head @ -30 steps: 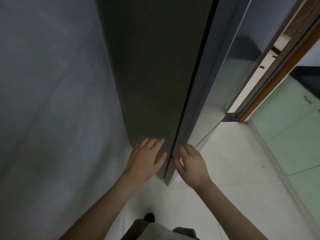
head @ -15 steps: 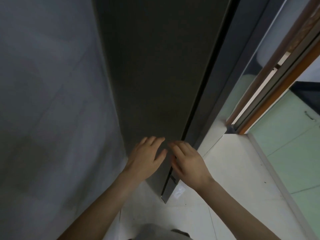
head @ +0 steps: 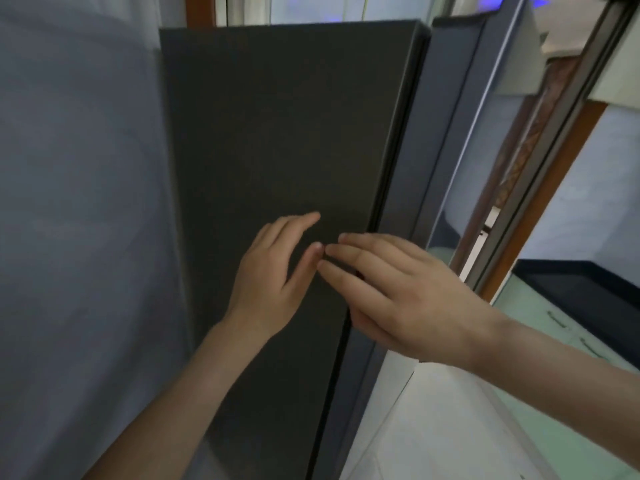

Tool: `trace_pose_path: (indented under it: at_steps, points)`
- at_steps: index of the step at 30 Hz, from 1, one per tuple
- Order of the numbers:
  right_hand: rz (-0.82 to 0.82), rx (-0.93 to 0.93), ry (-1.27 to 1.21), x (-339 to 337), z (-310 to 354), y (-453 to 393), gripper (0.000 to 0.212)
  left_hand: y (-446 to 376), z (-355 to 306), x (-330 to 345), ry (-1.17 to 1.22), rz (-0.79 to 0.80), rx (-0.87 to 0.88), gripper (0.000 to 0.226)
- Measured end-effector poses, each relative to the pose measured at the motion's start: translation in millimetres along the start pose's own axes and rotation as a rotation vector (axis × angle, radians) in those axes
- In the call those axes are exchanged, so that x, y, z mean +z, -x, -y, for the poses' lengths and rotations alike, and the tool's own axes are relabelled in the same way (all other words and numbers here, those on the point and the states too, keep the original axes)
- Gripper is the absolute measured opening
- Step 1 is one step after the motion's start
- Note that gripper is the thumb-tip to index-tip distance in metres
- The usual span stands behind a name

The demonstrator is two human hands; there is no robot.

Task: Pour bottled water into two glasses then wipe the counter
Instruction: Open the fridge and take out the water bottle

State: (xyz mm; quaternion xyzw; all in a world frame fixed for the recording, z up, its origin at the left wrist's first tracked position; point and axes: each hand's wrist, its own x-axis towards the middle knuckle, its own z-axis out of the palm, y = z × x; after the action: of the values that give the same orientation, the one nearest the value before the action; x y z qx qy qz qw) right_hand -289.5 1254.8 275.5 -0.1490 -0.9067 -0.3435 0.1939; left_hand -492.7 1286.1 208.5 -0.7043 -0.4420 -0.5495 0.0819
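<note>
Resting flat, straight-fingered left hand (head: 266, 289) and right hand (head: 408, 299) hold nothing against the unlabelled dark panel (head: 277, 133).

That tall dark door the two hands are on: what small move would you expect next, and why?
Probably the right hand curls its fingertips into the seam beside the dark door and pulls it open. Both hands are empty with fingers straight, the left hand lies flat on the panel, and the right's fingers reach to the door's edge. No bottle or glasses are in view yet.
</note>
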Motion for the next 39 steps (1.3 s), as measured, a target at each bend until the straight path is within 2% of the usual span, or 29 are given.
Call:
trace_pose_path:
  at_steps: [3, 8, 13, 19, 27, 32, 39]
  points:
    - [0.128, -0.078, 0.138, -13, -15, -2, 0.042, -18, -4, 13, 0.036, -0.123, 0.093, 0.051]
    - [0.327, -0.119, 0.231, -12, -23, 11, 0.049, -17, -2, 48, 0.024, -0.141, 0.105, 0.061]
    - [0.404, -0.166, 0.207, 1, -27, 31, 0.050, -12, 2, 73, 0.002, -0.132, 0.132, 0.062]
    - [0.446, -0.252, 0.252, 20, -27, 48, 0.041, -13, 6, 91, -0.013, -0.171, 0.133, 0.062]
    - [0.396, -0.419, 0.383, 44, -34, 51, 0.035, -16, 17, 105, -0.052, -0.252, 0.176, 0.055]
    - [0.307, -0.510, 0.308, 48, -37, 52, 0.021, -18, 22, 109, -0.095, -0.282, 0.178, 0.056]
    - [0.218, -0.420, 0.159, 44, -30, 45, 0.010, -18, 24, 110, -0.107, -0.280, 0.168, 0.054]
